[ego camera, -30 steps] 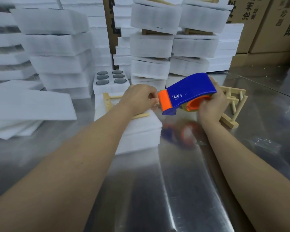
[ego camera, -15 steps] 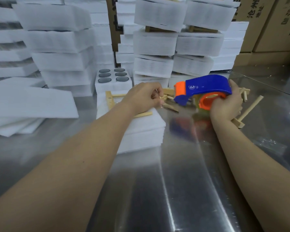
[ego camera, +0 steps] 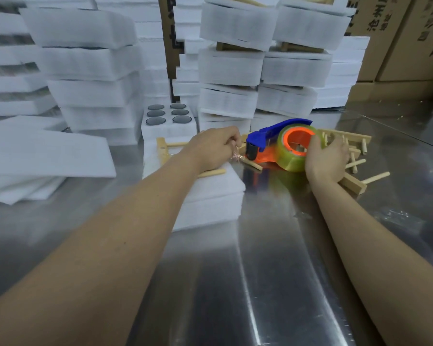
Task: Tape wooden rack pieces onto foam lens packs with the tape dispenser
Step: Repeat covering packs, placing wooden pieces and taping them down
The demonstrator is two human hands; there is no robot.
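Noting steel table (ego camera: pixel 273 283) carrying everything, with stacks of foam packs (ego camera: pixel 230 66) crowding the far side.

Finding foam lens pack (ego camera: pixel 210 196) lying flat, left of centre, between the two forearms. Judging it light, soft and easily dented, with the lenses inside likely fragile. Suggesting steadying it from above with a flat palm, not squeezing the sides.

Finding wooden rack piece (ego camera: pixel 161 148) lying flat on top of that pack. Reading its rail as running near-to-far along the pack's left edge, with the dowels pointing right, toward the dispenser. Judging it light and stiff, the thin dowels likely snapping under leverage. Suggesting holding it by the rail.

Spotting more loose rack pieces (ego camera: pixel 353 186) on the table under and beyond the right wrist.

Finding tape dispenser (ego camera: pixel 268 137) low, just beside the pack's right edge; not managing to tell whether touching table or pack. Reading its long axis as left-to-right, roller mouth pointing left, tipped so the orange core faces upward. Judging it rigid plastic, moderately light.

Seeing right hand (ego camera: pixel 328 158) gripping tape roll (ego camera: pixel 293 161), fingers curling round its right side.

Seeing left hand (ego camera: pixel 215 148) closing its fingers on a crumpled tape end (ego camera: pixel 235 156) just at the roller. Judging the tape sticky, thin, prone to folding onto itself.
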